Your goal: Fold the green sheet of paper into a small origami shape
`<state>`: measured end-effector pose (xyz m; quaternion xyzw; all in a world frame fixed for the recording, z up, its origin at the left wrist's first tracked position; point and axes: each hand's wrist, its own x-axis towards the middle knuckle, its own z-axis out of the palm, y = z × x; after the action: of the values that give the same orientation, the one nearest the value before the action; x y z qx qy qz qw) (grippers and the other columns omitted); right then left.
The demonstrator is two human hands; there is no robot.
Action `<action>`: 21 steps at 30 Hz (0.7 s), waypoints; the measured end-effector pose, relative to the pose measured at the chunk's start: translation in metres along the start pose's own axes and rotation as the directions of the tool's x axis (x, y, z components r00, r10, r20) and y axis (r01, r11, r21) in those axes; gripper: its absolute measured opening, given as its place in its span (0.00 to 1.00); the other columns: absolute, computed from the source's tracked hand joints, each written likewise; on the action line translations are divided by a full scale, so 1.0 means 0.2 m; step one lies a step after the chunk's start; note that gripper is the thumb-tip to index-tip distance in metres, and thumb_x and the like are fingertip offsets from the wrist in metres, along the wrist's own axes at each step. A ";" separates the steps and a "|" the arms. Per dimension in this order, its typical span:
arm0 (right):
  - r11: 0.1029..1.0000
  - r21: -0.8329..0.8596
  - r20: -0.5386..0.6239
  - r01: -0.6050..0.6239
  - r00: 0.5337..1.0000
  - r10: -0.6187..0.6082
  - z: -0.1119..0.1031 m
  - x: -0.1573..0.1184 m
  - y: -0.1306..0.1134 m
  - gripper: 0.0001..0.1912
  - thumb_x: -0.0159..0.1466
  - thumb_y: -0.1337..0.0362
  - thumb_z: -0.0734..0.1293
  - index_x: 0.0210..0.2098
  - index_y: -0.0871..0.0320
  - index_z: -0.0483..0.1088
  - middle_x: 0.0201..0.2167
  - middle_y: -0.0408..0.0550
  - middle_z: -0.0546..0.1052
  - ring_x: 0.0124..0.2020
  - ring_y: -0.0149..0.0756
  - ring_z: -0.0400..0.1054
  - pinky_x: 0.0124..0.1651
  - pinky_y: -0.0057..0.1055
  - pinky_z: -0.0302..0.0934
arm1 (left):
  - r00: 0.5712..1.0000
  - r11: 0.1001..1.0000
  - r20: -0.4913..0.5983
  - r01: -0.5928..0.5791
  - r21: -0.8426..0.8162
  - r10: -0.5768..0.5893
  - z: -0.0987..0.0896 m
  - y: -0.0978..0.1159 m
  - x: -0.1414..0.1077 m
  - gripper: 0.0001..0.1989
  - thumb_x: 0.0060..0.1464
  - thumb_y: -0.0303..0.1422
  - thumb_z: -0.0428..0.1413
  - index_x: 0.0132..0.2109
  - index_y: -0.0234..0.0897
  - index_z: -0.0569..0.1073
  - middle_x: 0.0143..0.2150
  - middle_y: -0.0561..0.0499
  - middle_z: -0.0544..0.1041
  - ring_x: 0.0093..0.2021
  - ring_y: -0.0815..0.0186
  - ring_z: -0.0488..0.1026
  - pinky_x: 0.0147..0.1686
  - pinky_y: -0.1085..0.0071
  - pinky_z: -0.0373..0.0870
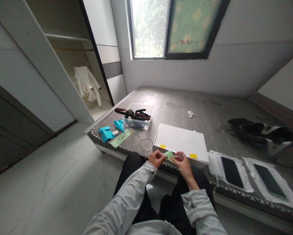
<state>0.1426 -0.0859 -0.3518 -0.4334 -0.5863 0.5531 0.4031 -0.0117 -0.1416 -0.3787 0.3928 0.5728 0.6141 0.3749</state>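
Note:
Between my two hands, just in front of the white box (pixel 182 138), is a small folded piece of light green paper (pixel 169 155). My left hand (pixel 156 158) pinches its left side, and my right hand (pixel 182 160) grips the right side. Two yellow tabs stick to the box's near edge. Left of the box, a flat green strip (pixel 121 138) lies beside blue folded paper pieces (pixel 107 133), with a small white item among them. A thin white cable (pixel 142 141) runs between the strip and the box.
A clear plastic bin (pixel 136 123) with dark belts stands behind the blue pieces. To the right, two dark phone-like devices (pixel 232 172) lie on white wrapping, with a black bag (pixel 261 133) behind them. Crumpled white tissue (pixel 190 114) lies farther back on the mattress (pixel 170 94).

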 end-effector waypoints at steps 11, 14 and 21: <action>0.976 -0.207 0.126 0.066 0.991 -0.041 0.01 -0.02 -0.08 0.24 0.56 0.46 0.69 0.45 0.55 0.78 0.44 0.51 0.80 0.49 0.51 0.73 0.54 0.44 0.65 | 0.987 0.996 -0.152 0.065 0.057 -0.056 0.01 -0.01 0.00 0.21 0.43 0.49 0.63 0.25 0.37 0.65 0.20 0.56 0.74 0.22 0.65 0.77 0.20 0.75 0.69; 0.965 -0.257 0.088 0.054 0.996 -0.033 0.01 -0.02 -0.06 0.21 0.54 0.48 0.70 0.40 0.56 0.79 0.39 0.51 0.82 0.44 0.51 0.75 0.49 0.43 0.68 | 0.983 0.996 -0.163 0.089 0.029 -0.083 0.01 -0.02 0.01 0.22 0.40 0.49 0.64 0.25 0.37 0.64 0.19 0.57 0.73 0.21 0.66 0.76 0.20 0.76 0.69; 0.996 -0.075 0.074 0.038 0.997 -0.032 0.00 0.00 -0.02 0.24 0.53 0.50 0.72 0.43 0.59 0.74 0.32 0.51 0.82 0.36 0.45 0.77 0.42 0.40 0.70 | 0.972 0.962 -0.157 0.136 -0.238 -0.177 0.03 -0.04 0.04 0.26 0.34 0.51 0.67 0.32 0.36 0.68 0.21 0.58 0.73 0.18 0.69 0.73 0.19 0.74 0.72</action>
<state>0.1417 -0.0855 -0.3484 -0.4178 -0.6289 0.5385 0.3741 -0.0098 -0.1327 -0.3853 0.2450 0.5598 0.6758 0.4123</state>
